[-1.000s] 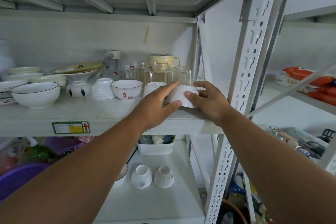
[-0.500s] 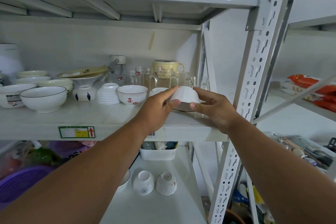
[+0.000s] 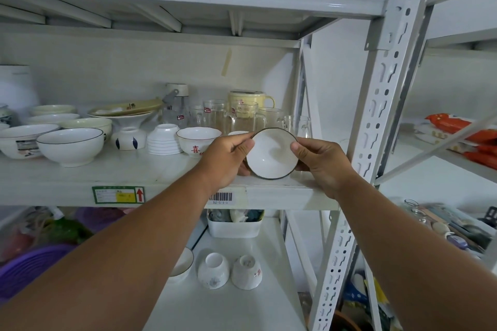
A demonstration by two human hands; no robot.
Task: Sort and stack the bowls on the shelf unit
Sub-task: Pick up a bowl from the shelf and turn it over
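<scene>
Bowl inspection, mid-sort, at the shelf's front edge.

We hold the small dark-rimmed bowl (image 3: 272,154) between both hands, left hand (image 3: 225,161) pinching its rim from one side, right hand (image 3: 320,161) from the other, fingers curled behind it. It is tipped so its white inside faces us, likely to check its size and pattern before stacking. Beyond our fingertips stand the glass mugs (image 3: 242,115); past the left knuckles, the red-character bowl (image 3: 197,140) and the stacked white bowls (image 3: 164,140) on the shelf (image 3: 80,177).
</scene>
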